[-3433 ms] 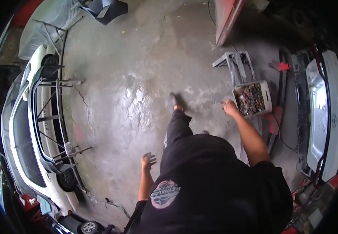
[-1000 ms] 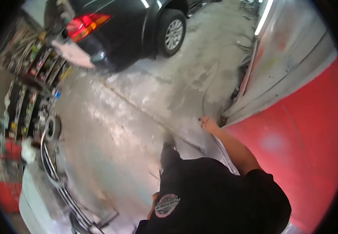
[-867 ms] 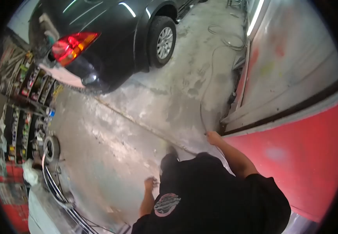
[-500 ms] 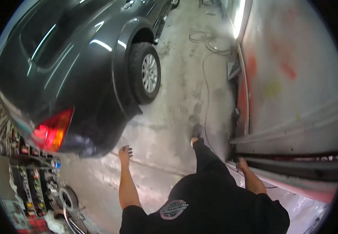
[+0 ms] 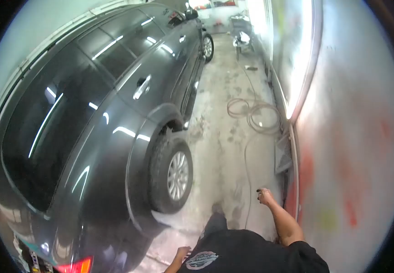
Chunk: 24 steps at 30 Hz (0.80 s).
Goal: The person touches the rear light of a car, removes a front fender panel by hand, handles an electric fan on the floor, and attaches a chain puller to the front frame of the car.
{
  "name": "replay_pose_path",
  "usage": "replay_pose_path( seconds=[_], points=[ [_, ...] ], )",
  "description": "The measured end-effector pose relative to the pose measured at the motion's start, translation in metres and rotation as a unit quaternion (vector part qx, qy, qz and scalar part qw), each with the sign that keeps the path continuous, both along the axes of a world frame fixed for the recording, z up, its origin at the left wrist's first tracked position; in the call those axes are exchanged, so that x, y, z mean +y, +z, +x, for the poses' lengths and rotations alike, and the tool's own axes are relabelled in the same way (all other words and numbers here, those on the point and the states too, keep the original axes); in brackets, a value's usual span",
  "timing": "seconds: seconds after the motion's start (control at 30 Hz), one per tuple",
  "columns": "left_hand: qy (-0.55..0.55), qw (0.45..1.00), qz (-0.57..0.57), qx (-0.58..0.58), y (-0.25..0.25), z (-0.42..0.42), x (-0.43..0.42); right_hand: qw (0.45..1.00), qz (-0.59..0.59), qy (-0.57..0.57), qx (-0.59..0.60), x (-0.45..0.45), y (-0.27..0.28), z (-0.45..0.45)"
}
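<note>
My left hand (image 5: 183, 252) hangs low beside my dark shirt, near the rear of a dark grey car (image 5: 110, 182). Its fingers show only in part, loosely extended, with nothing visible in them. My right hand (image 5: 265, 196) is held out ahead on the other side, fingers loosely curled and apart, holding nothing I can see. It is above the concrete floor, close to the paint-marked wall, and touches nothing. The car's rear wheel (image 5: 177, 175) is ahead of my left hand, and the red tail light (image 5: 76, 265) shows at the bottom left.
A coiled hose (image 5: 264, 117) lies on the floor ahead, with a line running back toward me. A vent grille (image 5: 283, 154) stands by the right wall (image 5: 347, 136), which has red and yellow paint marks. A stand with shiny items (image 5: 241, 40) is at the far end.
My view has lifted and moved forward along the car's side. My right hand has swung forward, while my left hand has dropped back beside my body. More of the aisle shows.
</note>
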<state>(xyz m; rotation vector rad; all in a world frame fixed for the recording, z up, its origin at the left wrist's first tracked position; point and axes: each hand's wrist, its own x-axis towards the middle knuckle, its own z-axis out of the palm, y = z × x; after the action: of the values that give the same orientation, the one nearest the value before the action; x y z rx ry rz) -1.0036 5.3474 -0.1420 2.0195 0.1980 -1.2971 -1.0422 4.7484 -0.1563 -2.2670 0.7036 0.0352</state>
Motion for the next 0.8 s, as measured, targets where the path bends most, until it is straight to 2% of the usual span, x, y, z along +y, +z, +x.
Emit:
replay_pose_path(
  seconds=[0.07, 0.17, 0.2, 0.27, 0.3, 0.33, 0.37, 0.4, 0.43, 0.47, 0.5, 0.53, 0.57, 0.6, 0.63, 0.67, 0.7, 0.73, 0.77, 0.8],
  points=[
    [-0.019, 1.000, -0.021, -0.005, -0.020, 0.066, -0.035, 0.999, -0.029, 0.001, -0.021, -0.032, 0.034, 0.085],
    [-0.046, 0.998, -0.032, -0.040, -0.054, 0.180, -0.098, 0.999, -0.052, 0.006, 0.007, -0.080, 0.012, 0.170],
    [-0.033, 0.998, -0.038, -0.047, -0.064, 0.221, -0.126, 0.998, -0.054, 0.018, 0.035, -0.094, -0.010, 0.179],
    [0.068, 0.994, -0.075, -0.041, -0.077, 0.312, -0.187, 0.966, -0.117, 0.104, 0.204, -0.129, -0.043, 0.204],
    [0.149, 0.988, -0.037, 0.031, -0.081, 0.359, -0.221, 0.965, -0.024, 0.046, 0.258, -0.151, -0.027, 0.214],
    [0.141, 0.989, -0.044, 0.034, -0.086, 0.412, -0.255, 0.948, 0.074, -0.010, 0.310, -0.167, -0.011, 0.215],
    [0.131, 0.990, -0.049, 0.037, -0.102, 0.464, -0.283, 0.941, 0.052, -0.011, 0.333, -0.189, -0.010, 0.221],
    [-0.101, 0.987, -0.017, -0.126, -0.092, 0.507, -0.315, 0.933, 0.033, -0.011, 0.357, -0.213, -0.015, 0.220],
    [-0.081, 0.985, -0.006, -0.153, -0.062, 0.547, -0.369, 0.934, 0.099, -0.120, 0.322, -0.234, -0.032, 0.211],
    [-0.062, 0.982, 0.004, -0.180, 0.012, 0.581, -0.441, 0.942, 0.049, -0.154, 0.294, -0.262, -0.067, 0.203],
    [-0.168, 0.954, -0.011, -0.248, 0.021, 0.630, -0.485, 0.937, 0.113, -0.233, 0.235, -0.269, 0.014, 0.227],
    [-0.071, 0.984, -0.039, -0.160, 0.056, 0.662, -0.541, 0.927, 0.138, -0.302, 0.174, -0.289, 0.008, 0.233],
    [-0.042, 0.987, -0.117, -0.105, 0.046, 0.707, -0.578, 0.924, 0.092, -0.338, 0.154, -0.291, 0.087, 0.266],
    [-0.075, 0.979, -0.136, -0.135, 0.057, 0.743, -0.621, 0.892, 0.174, -0.395, 0.132, -0.311, 0.047, 0.266],
    [-0.105, 0.969, -0.156, -0.163, 0.066, 0.777, -0.664, 0.908, 0.089, -0.391, 0.121, -0.326, -0.016, 0.261],
    [-0.111, 0.961, -0.180, -0.176, 0.070, 0.803, -0.700, 0.897, 0.089, -0.397, 0.174, -0.334, -0.052, 0.265],
    [-0.115, 0.954, -0.205, -0.188, 0.070, 0.830, -0.735, 0.882, 0.120, -0.406, 0.207, -0.340, -0.036, 0.292],
    [-0.117, 0.947, -0.226, -0.197, 0.064, 0.851, -0.760, 0.865, 0.152, -0.412, 0.244, -0.345, 0.008, 0.327],
    [-0.115, 0.948, -0.221, -0.197, 0.055, 0.865, -0.778, 0.862, 0.155, -0.364, 0.317, -0.359, -0.103, 0.308],
    [-0.112, 0.950, -0.216, -0.197, 0.046, 0.878, -0.794, 0.860, 0.179, -0.319, 0.355, -0.374, -0.122, 0.326]
  ],
)
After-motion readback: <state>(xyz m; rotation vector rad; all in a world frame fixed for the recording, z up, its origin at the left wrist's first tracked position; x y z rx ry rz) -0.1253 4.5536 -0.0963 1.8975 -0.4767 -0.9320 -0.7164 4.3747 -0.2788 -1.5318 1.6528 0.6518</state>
